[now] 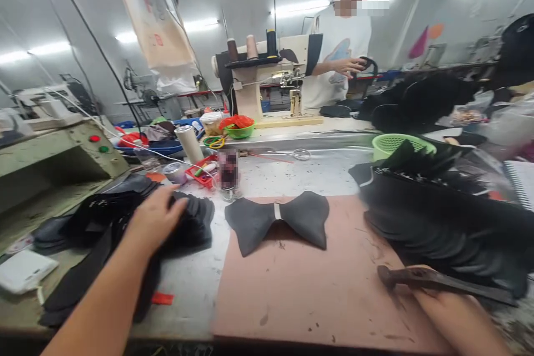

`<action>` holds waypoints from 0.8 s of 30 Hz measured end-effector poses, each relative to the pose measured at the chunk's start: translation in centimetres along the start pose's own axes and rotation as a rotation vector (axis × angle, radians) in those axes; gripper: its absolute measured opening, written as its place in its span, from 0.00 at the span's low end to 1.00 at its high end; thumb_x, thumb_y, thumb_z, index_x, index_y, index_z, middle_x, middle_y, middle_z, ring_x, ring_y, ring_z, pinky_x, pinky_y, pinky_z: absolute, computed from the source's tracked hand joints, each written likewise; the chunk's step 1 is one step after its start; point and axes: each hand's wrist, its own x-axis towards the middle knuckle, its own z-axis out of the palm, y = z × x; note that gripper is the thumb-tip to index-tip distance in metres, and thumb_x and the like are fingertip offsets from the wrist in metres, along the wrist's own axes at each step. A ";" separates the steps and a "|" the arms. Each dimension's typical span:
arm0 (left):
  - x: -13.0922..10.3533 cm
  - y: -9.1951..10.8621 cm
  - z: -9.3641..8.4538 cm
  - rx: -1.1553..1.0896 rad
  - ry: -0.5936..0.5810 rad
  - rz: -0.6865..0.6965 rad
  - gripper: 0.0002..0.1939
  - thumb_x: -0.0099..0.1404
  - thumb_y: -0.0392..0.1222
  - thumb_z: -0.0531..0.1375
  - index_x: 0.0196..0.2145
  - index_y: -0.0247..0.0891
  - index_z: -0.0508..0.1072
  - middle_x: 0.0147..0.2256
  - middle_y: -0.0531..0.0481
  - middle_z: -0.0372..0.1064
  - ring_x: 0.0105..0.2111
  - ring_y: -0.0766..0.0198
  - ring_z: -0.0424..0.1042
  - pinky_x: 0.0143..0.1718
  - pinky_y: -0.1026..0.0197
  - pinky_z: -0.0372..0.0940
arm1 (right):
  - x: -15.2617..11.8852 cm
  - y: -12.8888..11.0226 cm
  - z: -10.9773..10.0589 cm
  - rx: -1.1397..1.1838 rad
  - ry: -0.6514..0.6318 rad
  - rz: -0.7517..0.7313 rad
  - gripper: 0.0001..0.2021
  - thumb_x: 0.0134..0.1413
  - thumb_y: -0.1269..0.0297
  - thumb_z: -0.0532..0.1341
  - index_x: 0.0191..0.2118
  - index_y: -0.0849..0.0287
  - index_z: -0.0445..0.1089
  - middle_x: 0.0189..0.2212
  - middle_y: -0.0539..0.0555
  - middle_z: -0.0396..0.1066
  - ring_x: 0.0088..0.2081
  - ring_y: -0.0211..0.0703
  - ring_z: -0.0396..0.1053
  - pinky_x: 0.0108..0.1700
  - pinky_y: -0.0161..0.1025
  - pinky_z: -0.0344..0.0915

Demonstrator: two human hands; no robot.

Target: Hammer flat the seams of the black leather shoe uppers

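Observation:
My left hand (153,218) reaches over a stack of black cut pieces (196,219), thumb and fingers apart; whether the fingertips touch the stack I cannot tell. My right hand (438,306) is closed round a hammer (446,281), its dark head pointing left near the right edge of the pink board (292,295). On that board, between my hands, lies a black butterfly-shaped piece (283,222) with a light strip across its narrow middle. Its centre arches up off the board. Beside the right hand, many black pieces (450,222) lie fanned out.
A green basket (381,147) stands behind the fanned pieces. A glass jar (228,192), a red tray (200,175) and a white thread cone (189,143) sit behind the left stack. Across the bench, a person (342,50) stands by a sewing machine (271,67). A white box (27,271) lies at left.

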 end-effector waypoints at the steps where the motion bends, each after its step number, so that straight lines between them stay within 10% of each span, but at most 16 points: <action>1: 0.5 2.8 1.5 -0.057 -0.055 0.094 0.21 0.63 0.48 0.50 0.51 0.35 0.62 0.50 0.43 0.65 0.50 0.56 0.65 0.50 0.55 0.62 | -0.2 -0.5 -0.3 0.027 -0.012 0.025 0.10 0.50 0.59 0.49 0.33 0.43 0.67 0.28 0.51 0.74 0.31 0.50 0.72 0.30 0.40 0.65; 7: 1.1 16.3 8.5 -0.221 -0.396 0.601 0.18 0.60 0.32 0.52 0.48 0.35 0.67 0.54 0.39 0.59 0.55 0.55 0.60 0.51 0.54 0.61 | -0.4 -2.2 -3.1 0.038 -0.142 -0.036 0.11 0.51 0.65 0.47 0.33 0.48 0.66 0.32 0.50 0.73 0.34 0.47 0.71 0.33 0.38 0.60; 16: -5.7 19.3 1.7 -0.486 -0.936 0.963 0.14 0.66 0.39 0.45 0.34 0.42 0.70 0.30 0.52 0.73 0.29 0.64 0.73 0.28 0.66 0.62 | 0.2 -3.4 -8.9 -0.019 -0.399 -0.116 0.12 0.48 0.71 0.51 0.34 0.55 0.69 0.32 0.52 0.73 0.36 0.43 0.69 0.34 0.33 0.57; 24: -4.3 23.5 4.1 -0.412 -0.906 0.940 0.22 0.67 0.50 0.43 0.28 0.42 0.72 0.22 0.52 0.70 0.24 0.63 0.70 0.24 0.65 0.58 | 0.1 -6.6 -9.9 -0.250 -0.384 -0.305 0.11 0.51 0.69 0.51 0.38 0.56 0.69 0.31 0.54 0.73 0.31 0.44 0.69 0.28 0.36 0.54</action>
